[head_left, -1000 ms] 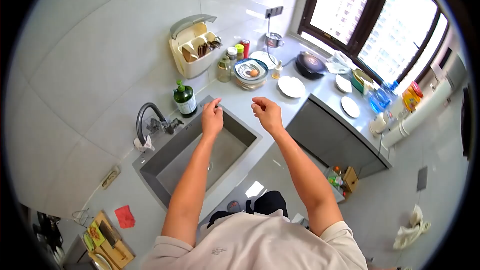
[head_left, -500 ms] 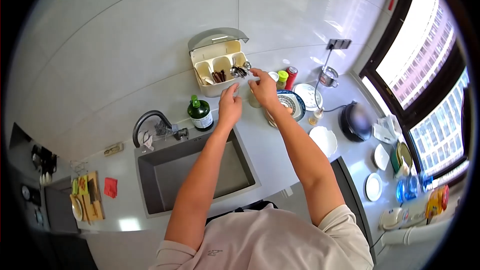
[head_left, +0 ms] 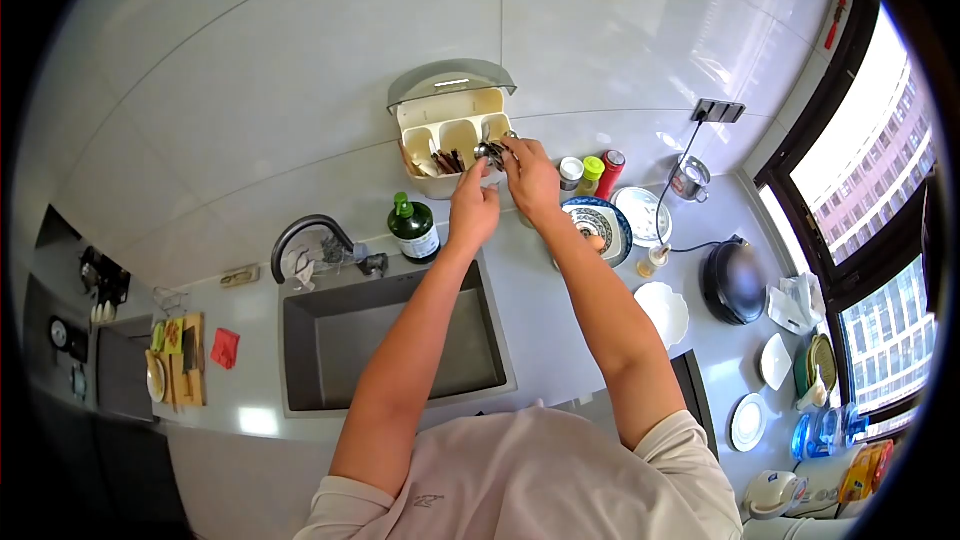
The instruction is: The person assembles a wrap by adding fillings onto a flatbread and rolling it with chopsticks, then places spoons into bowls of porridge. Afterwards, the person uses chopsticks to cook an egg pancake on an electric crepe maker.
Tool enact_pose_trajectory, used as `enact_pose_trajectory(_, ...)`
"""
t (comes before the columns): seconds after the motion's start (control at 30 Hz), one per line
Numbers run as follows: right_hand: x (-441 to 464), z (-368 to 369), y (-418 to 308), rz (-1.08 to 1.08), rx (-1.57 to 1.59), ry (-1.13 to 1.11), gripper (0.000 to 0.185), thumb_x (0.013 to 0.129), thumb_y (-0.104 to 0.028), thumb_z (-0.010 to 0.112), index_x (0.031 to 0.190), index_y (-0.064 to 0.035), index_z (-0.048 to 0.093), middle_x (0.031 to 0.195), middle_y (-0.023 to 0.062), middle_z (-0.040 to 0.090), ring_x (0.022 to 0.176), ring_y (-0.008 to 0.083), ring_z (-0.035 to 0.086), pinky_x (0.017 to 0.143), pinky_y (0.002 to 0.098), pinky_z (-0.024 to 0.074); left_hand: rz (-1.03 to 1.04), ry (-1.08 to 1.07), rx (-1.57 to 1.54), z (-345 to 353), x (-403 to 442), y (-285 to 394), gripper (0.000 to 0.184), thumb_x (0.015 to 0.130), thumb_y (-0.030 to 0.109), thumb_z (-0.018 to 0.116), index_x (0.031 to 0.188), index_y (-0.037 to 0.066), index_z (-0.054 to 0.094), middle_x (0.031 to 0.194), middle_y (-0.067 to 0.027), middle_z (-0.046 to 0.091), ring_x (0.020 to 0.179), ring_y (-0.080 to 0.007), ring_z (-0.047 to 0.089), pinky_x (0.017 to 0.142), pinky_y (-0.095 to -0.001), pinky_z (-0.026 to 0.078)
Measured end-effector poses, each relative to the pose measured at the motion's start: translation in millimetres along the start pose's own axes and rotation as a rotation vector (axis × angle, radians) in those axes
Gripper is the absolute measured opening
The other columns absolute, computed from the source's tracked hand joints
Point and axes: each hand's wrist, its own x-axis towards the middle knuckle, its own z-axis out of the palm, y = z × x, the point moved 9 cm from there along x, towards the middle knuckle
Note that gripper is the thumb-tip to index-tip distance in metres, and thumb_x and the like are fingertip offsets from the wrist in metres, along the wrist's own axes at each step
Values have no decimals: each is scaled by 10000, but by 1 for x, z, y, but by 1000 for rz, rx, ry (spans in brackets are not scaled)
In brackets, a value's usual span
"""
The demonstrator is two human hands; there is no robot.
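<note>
A cream cutlery box [head_left: 428, 188] with its smoky lid raised stands against the wall. Metal spoons [head_left: 490, 153] cluster at its right compartment, partly hidden by my fingers. My right hand [head_left: 532, 180] is closed with its fingertips on the spoons' right side. Lower left of it, my left hand [head_left: 474, 206] pinches at the spoons from the front. Dark chopsticks [head_left: 447, 160] lean in the middle compartment, and a pale utensil sits in the left one.
Below the box is a grey sink [head_left: 390, 340] with a black faucet [head_left: 300, 235]. A green bottle [head_left: 413, 228] stands at its back edge. Right of my arms are stacked dishes [head_left: 618, 240], a red can [head_left: 611, 172], a scalloped bowl [head_left: 662, 315] and a black pot [head_left: 735, 280].
Both hands have come closer together and onto the spoons; before, they were apart from each other at the box's right front. The view has shifted slightly.
</note>
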Motion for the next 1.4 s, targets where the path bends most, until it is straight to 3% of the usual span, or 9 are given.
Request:
enact_pose_trajectory(0.2,-5,-5,-10,-131,-11,107,203,998,-213,642,1168,-115,694,1122,121,699,963,365,689,784,452,564,58,6,29,1,2,0,501,956,27,606,1450,41,523,1277,-158,671,820,-208,686,811,-348,557)
enact_pose_trajectory(0.4,8,0,-11,-113,-78,-67,195,991,-215,654,1139,-89,678,979,153,700,885,383,680,738,466,550,68,-7,44,4,3,-4,476,961,21,584,1433,34,531,1298,-152,660,826,-211,687,825,-346,555)
enact_pose_trajectory(0.73,10,16,-30,-328,-496,-144,242,883,-76,624,1124,-76,625,1004,121,707,894,331,708,731,436,586,70,-12,35,-1,-2,-2,463,951,23,592,1413,33,557,1310,-154,649,844,-222,697,843,-354,556)
enact_pose_trajectory(0.8,12,10,-31,-356,-518,-159,277,865,-66,643,1142,-74,627,1033,100,706,889,307,707,705,420,593,9,-31,-13,-4,-5,1,445,941,23,574,1386,20,576,1310,-195,644,1084,-333,655,957,-403,526)
enact_pose_trajectory(0.83,11,2,-37,-383,-477,-95,276,868,-66,645,1144,-77,637,1023,97,708,883,304,705,705,419,591,-20,-41,-39,-6,-5,4,437,937,24,564,1373,14,586,1310,-216,642,1203,-388,634,1015,-427,512)
enact_pose_trajectory(0.9,6,-16,-48,-436,-396,28,275,875,-65,650,1149,-85,656,1001,91,712,871,299,701,705,417,586,-14,-41,-35,-8,-5,7,437,938,30,568,1374,14,585,1319,-217,637,1200,-384,637,1007,-424,517)
enact_pose_trajectory(1.23,0,-35,-45,-436,-221,142,294,887,-46,674,1178,-85,684,1044,105,728,890,314,690,724,421,571,20,-19,-48,-10,-10,16,431,926,21,586,1357,-1,588,1301,-211,629,1058,-369,686,940,-416,543)
enact_pose_trajectory(1.4,-3,-50,-64,-558,-202,271,361,836,29,686,1181,-75,678,1076,95,717,891,301,683,719,402,571,14,-16,-96,-21,-6,39,435,918,3,593,1352,-17,577,1289,-219,628,1100,-374,670,938,-415,539)
